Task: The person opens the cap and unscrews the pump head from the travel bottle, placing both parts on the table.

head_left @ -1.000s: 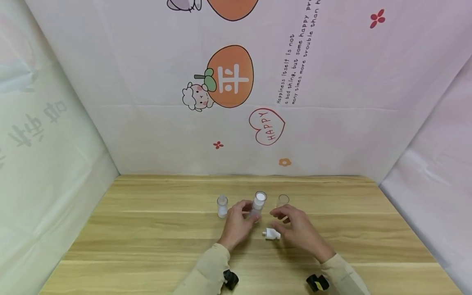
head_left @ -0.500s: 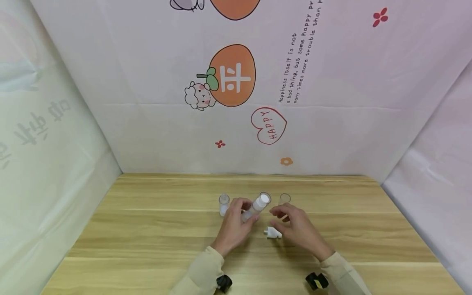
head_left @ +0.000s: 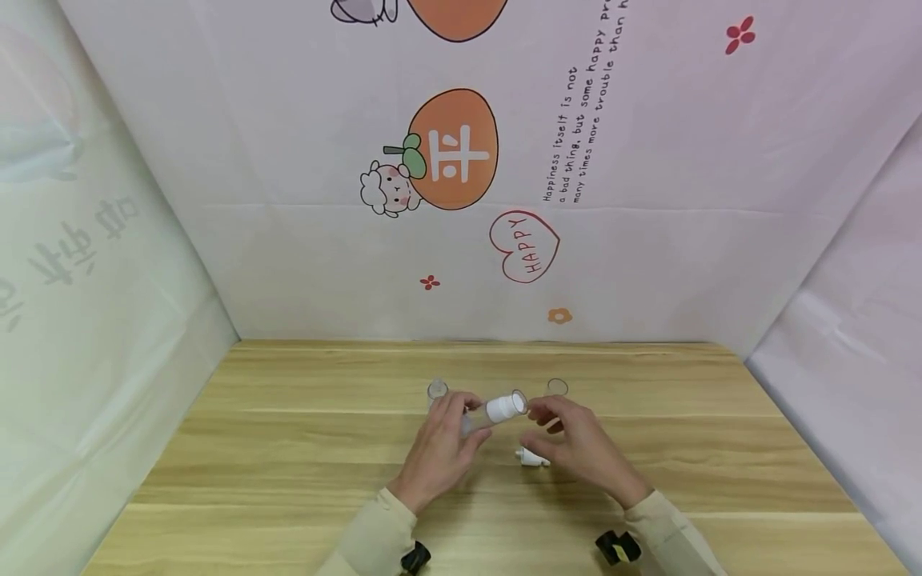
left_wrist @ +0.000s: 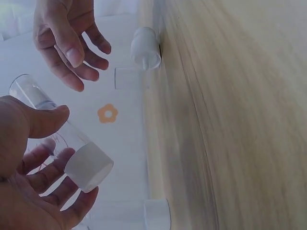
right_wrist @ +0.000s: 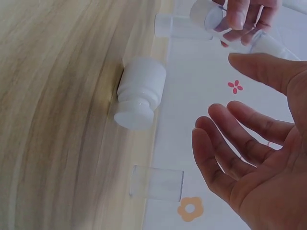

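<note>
My left hand (head_left: 435,452) grips a clear bottle (head_left: 504,407) with a white base and a white band inside near its rim. The bottle is held above the table, tipped far over, its mouth toward my right hand (head_left: 579,448). That hand holds nothing; its loosely bent fingers and thumb are spread close to the bottle's mouth. Below it a white pump head (right_wrist: 141,93) lies on its side on the table. A short clear cap (right_wrist: 158,183) stands behind the right hand. Partly hidden behind my left hand is a second clear bottle (head_left: 437,390), its white base (left_wrist: 157,214) visible in the left wrist view.
The wooden table (head_left: 302,464) ends at a white printed cloth backdrop (head_left: 324,272), with cloth walls on both sides. A small black device (head_left: 618,548) is at the right wrist, another (head_left: 415,558) at the left.
My left hand has moved left and toward me, tipping the bottle from nearly upright to almost level, mouth to the right. My right hand has barely moved.
</note>
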Demonstrator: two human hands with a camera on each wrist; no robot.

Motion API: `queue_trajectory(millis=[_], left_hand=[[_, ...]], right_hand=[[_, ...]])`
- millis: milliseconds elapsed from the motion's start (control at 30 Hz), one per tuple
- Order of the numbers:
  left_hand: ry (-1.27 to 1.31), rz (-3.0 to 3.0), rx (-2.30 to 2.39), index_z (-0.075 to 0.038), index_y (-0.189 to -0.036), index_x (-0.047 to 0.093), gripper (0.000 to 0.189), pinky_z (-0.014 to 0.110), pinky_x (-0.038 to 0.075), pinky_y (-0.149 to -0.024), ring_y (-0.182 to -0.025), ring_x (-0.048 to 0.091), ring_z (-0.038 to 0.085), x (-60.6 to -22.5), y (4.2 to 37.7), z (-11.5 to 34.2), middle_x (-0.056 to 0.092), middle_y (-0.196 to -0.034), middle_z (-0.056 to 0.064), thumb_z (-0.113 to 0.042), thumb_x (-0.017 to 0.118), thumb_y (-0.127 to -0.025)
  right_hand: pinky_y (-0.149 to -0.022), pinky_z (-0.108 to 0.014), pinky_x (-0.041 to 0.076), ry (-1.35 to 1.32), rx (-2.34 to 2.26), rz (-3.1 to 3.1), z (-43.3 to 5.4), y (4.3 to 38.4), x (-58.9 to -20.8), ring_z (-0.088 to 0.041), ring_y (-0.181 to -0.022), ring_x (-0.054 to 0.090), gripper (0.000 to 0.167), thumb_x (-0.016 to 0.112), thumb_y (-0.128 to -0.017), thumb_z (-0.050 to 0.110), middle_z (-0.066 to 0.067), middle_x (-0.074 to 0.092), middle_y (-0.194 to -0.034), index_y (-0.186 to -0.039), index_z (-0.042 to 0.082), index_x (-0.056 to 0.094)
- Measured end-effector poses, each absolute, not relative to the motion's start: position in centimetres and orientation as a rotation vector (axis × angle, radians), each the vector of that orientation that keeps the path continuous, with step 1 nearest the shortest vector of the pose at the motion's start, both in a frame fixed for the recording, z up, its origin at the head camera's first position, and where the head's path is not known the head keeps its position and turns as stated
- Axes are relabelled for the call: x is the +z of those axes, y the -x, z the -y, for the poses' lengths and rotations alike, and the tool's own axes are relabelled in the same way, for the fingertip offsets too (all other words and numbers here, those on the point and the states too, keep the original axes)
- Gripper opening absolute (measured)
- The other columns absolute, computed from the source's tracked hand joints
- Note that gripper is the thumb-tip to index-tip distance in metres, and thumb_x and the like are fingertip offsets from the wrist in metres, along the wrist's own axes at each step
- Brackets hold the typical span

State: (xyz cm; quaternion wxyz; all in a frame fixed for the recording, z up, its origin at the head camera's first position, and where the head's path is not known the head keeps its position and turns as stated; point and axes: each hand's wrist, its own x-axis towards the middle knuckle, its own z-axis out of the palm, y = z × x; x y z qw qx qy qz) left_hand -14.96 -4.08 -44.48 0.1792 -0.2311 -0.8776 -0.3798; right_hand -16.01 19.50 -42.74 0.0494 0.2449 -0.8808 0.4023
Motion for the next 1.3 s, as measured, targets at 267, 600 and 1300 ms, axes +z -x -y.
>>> queue_trajectory(millis=[267,600,1300], left_hand=[[0.661,2.513,-0.863,-0.006,-0.119,0.063,0.04,0.038,0.052,-0.088,-0.104,0.059,0.021,-44.0,14.6,4.8,0.064,-0.113,0.005,-0.018,0.082,-0.086],[0.675,2.538,-0.727,-0.008,-0.115,0.068,0.037,0.04,0.052,-0.088,-0.102,0.058,0.022,-43.5,14.4,5.0,0.064,-0.11,0.005,-0.018,0.085,-0.084],[0.691,2.617,-0.575,-0.011,-0.112,0.07,0.036,0.038,0.052,-0.085,-0.099,0.057,0.02,-43.8,14.3,4.7,0.063,-0.107,0.002,-0.021,0.086,-0.082]], right_hand=[[-0.08,-0.042,0.058,-0.821,1.266,2.67,-19.2,16.1,-42.3,-0.032,-0.095,0.065,0.063,0.089,-0.078,0.013,-0.005,0.066,-0.106,-0.133,0.001,0.059],[-0.081,-0.043,0.058,-0.92,1.256,2.636,-18.6,16.0,-42.1,-0.028,-0.098,0.066,0.072,0.089,-0.077,0.007,-0.009,0.065,-0.115,-0.139,0.002,0.052],[-0.081,-0.036,0.059,-0.973,1.265,2.635,-17.6,15.9,-41.9,-0.022,-0.096,0.064,0.05,0.087,-0.079,0.005,-0.005,0.063,-0.115,-0.123,0.004,0.064]])
